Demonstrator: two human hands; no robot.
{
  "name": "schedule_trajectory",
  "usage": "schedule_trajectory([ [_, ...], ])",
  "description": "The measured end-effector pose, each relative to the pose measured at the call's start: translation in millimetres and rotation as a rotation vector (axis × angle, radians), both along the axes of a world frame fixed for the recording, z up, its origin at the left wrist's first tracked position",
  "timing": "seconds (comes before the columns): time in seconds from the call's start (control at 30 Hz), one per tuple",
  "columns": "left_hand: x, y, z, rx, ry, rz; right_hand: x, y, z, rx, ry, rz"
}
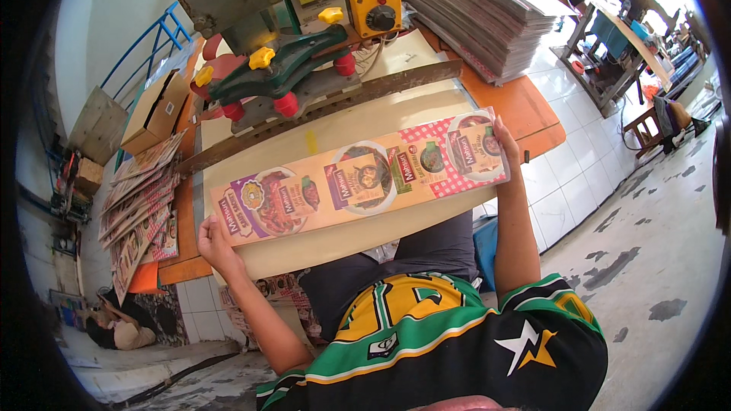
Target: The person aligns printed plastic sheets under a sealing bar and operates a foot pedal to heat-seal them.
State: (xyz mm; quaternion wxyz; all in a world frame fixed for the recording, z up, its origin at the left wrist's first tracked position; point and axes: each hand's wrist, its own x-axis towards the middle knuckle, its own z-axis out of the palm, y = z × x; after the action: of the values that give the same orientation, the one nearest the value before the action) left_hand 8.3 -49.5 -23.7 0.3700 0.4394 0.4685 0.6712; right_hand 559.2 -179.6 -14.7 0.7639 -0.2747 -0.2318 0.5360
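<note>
In the head view, both forearms come up from the lower part of the picture and reach out in front of the body, spread wide. The left hand point(219, 247) is lower and nearer the body; the right hand point(502, 141) is farther out, its forearm rising almost straight.

Each hand's grip is closed on one end of a long printed panel point(324, 196). The left grip pinches the left end near its lower corner; the right grip has its fingers curled around the right edge. The panel slants upward to the right, its printed face upward, over a pale board point(285, 261) on the orange surface point(542, 118). Whether the panel touches the board cannot be told.

The panel carries a row of pictured food packs and bowls, with the same name in light lettering on dark red labels; a purple block marks the left end, and red-and-white checks the right.

Beyond it are a metal bar point(396, 84) and a machine with a green bracket point(266, 80) and yellow knobs; a yellow control box point(367, 21) has a black dial. Similar printed pieces point(145, 205) lie piled at the left, beside a cardboard box point(154, 116).
</note>
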Motion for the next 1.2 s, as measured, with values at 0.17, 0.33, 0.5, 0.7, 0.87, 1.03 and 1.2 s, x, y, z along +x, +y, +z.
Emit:
schedule_trajectory([
  [0.17, -1.5, -0.4, -0.5, 0.007, 0.001, 0.017, 4.9, 4.4, -2.7, -0.005, -0.16, 0.0],
  [0.33, -3.1, 3.3, -2.4, -0.002, 0.035, 0.03, 8.4, 3.1, -8.2, -0.058, -0.038, -0.004],
  [0.5, -0.2, 2.2, 0.0, -0.009, 0.06, 0.021, 6.4, -2.0, -3.8, -0.029, 0.031, 0.054],
  [0.7, -1.1, 1.6, 1.8, -0.034, 0.109, -0.017, -5.0, -6.9, 7.3, 0.029, -0.002, 0.015],
  [0.87, -5.0, 2.8, -1.2, -0.042, 0.122, -0.04, -2.4, -5.6, 6.6, -0.01, -0.061, -0.008],
  [1.03, -1.9, -1.0, 0.5, -0.027, 0.06, -0.044, -10.4, -4.9, 12.0, -0.043, -0.05, -0.089],
  [1.2, -7.2, 0.3, -6.7, 0.021, -0.073, -0.052, -11.8, -0.2, 13.7, -0.029, -0.058, -0.086],
])
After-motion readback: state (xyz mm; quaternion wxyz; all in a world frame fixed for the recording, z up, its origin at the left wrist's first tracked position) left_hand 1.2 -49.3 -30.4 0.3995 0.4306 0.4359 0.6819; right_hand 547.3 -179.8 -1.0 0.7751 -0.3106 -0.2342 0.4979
